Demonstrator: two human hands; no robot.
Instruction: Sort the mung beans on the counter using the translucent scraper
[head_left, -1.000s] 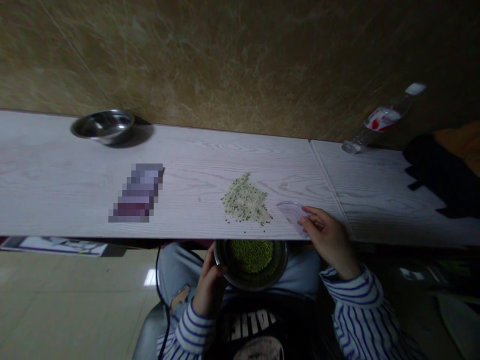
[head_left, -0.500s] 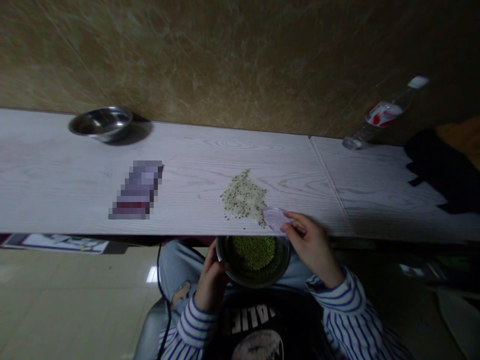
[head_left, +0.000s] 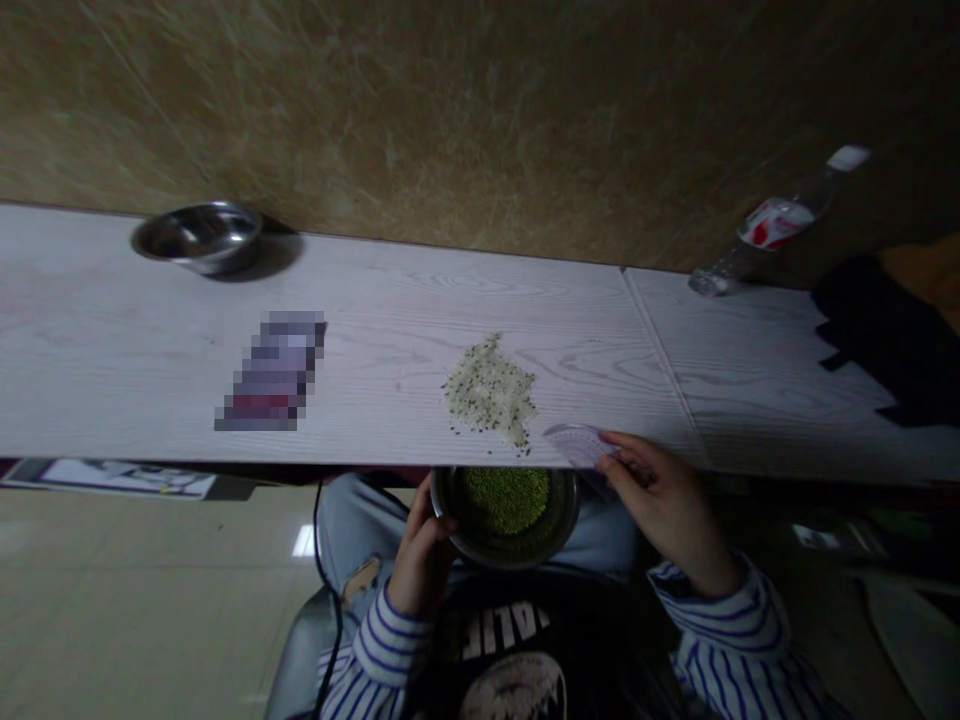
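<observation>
My left hand (head_left: 424, 560) grips the left rim of a metal bowl (head_left: 517, 555), which sits over my lap just below the table's front edge. Small green beans (head_left: 508, 498), like mung beans, lie inside it. Between thumb and fingers, my right hand (head_left: 664, 500) pinches a clear plastic protractor (head_left: 576, 440) by its right end, with the curved side over the table edge. To the left of the protractor, apart from it, a loose pile of white grains mixed with green beans (head_left: 489, 390) lies on the table.
The pale wood-grain table (head_left: 390, 300) runs along a marbled wall. Another metal bowl (head_left: 199, 240) stands at the back left, with a pixelated flat object (head_left: 274, 370) in front of it. A clear bottle (head_left: 772, 225) and dark cloth (head_left: 885, 330) are at the right.
My right hand has moved right with the protractor, away from the pile. My left hand keeps its hold on the bowl. The view has shifted slightly.
</observation>
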